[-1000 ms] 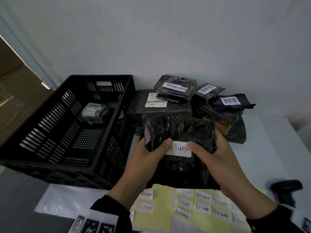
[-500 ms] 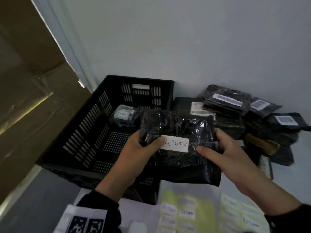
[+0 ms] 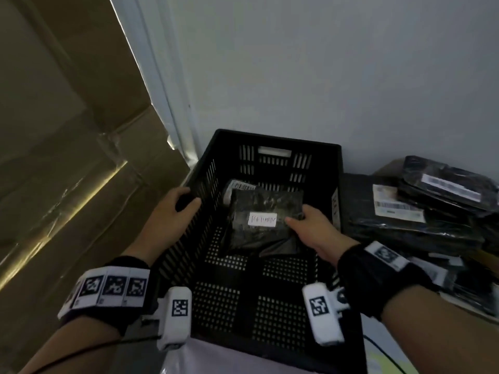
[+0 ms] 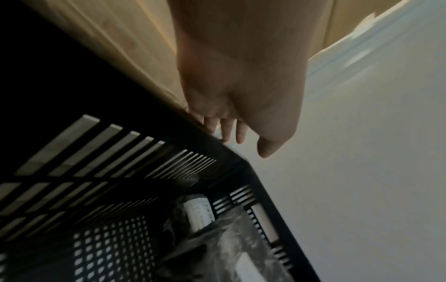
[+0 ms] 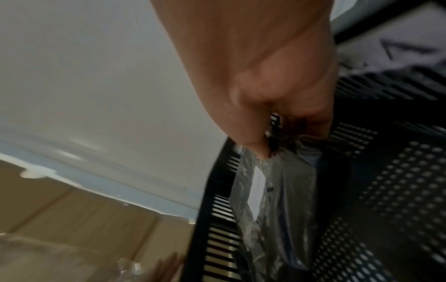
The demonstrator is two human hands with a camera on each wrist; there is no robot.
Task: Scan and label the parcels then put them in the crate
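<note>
The black slatted crate fills the middle of the head view. My right hand pinches the right edge of a black plastic-wrapped parcel low inside the crate, thumb beside its white handwritten RETURN label. In the right wrist view, that hand grips the wrap of the parcel near the crate wall. A smaller barcoded parcel lies behind it at the far wall. My left hand rests at the crate's left rim; its fingers look fairly straight and hold nothing.
A pile of black barcoded parcels lies right of the crate against the white wall. Large cardboard boxes stand close on the left. The crate floor near me is bare.
The labelled parcel has moved left from above the table into the crate. My left hand has let go of it and gone to the crate's left rim. My view has turned left.
</note>
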